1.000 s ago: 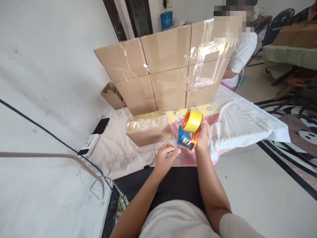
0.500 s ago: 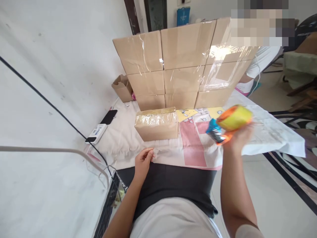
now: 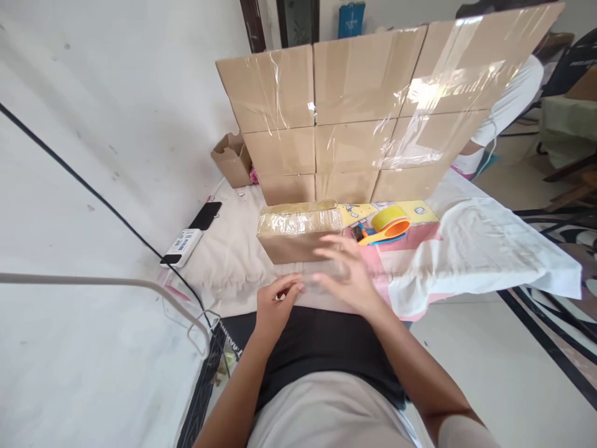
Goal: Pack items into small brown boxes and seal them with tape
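Note:
My left hand (image 3: 278, 305) is closed in a pinch at the table's front edge, just before the small cardboard box (image 3: 298, 242). Whatever lies between its fingertips is too faint to make out. To its right, my right hand (image 3: 347, 274) is blurred by motion, with its fingers spread and nothing seen held. Its upper fingers overlap the box's front right corner. Shiny clear tape covers the top of this box. An orange and blue tape dispenser with a yellowish roll (image 3: 389, 221) rests on the cloth, right of the box.
Behind the box stands a tall wall of taped cardboard panels (image 3: 359, 87). An open carton (image 3: 232, 160) is at the back left. A black phone (image 3: 206, 216) and a white device (image 3: 183, 247) lie by the wall. Another person's white sleeve (image 3: 517, 93) shows behind the panels.
My right hand has put the tape dispenser down on the cloth, let go of it and moved left toward my left hand. My left hand stays pinched in nearly the same place.

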`<state>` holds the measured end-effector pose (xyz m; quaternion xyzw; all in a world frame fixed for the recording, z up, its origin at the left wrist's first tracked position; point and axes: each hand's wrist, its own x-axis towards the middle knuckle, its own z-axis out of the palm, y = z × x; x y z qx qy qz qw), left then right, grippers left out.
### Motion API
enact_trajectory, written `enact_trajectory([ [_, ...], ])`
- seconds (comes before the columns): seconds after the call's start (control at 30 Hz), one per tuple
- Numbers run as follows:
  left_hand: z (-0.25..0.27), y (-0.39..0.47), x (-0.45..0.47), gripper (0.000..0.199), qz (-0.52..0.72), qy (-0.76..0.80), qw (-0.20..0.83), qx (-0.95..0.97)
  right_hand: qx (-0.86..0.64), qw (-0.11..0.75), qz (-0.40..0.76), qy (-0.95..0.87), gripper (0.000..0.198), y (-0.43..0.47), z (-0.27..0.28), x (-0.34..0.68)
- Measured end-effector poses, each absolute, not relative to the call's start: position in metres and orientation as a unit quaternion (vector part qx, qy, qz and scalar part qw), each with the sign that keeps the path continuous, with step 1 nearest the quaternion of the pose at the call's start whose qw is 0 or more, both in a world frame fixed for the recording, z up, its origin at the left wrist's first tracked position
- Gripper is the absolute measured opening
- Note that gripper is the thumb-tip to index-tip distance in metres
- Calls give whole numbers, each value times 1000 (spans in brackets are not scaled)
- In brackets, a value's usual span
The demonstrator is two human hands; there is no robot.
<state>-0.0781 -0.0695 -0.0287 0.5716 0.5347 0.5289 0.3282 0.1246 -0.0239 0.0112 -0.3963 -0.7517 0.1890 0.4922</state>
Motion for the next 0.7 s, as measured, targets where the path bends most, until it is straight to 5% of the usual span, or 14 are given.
enact_trajectory([
  [0.1, -29, -73, -77, 38, 498, 532, 412, 547, -344, 447, 223, -795, 12, -38, 24, 85],
  [0.27, -44, -64, -96, 88, 385, 559, 574, 459, -394, 539, 215, -713, 14, -7, 52, 98],
  [0.5, -12, -43, -88, 77, 520, 570, 321, 549, -443, 430, 319, -719, 13, 88, 80, 104],
  [0.7, 24, 7, -71, 73, 291, 550, 212, 754, -505, 306, 228, -774, 13, 121, 79, 88],
])
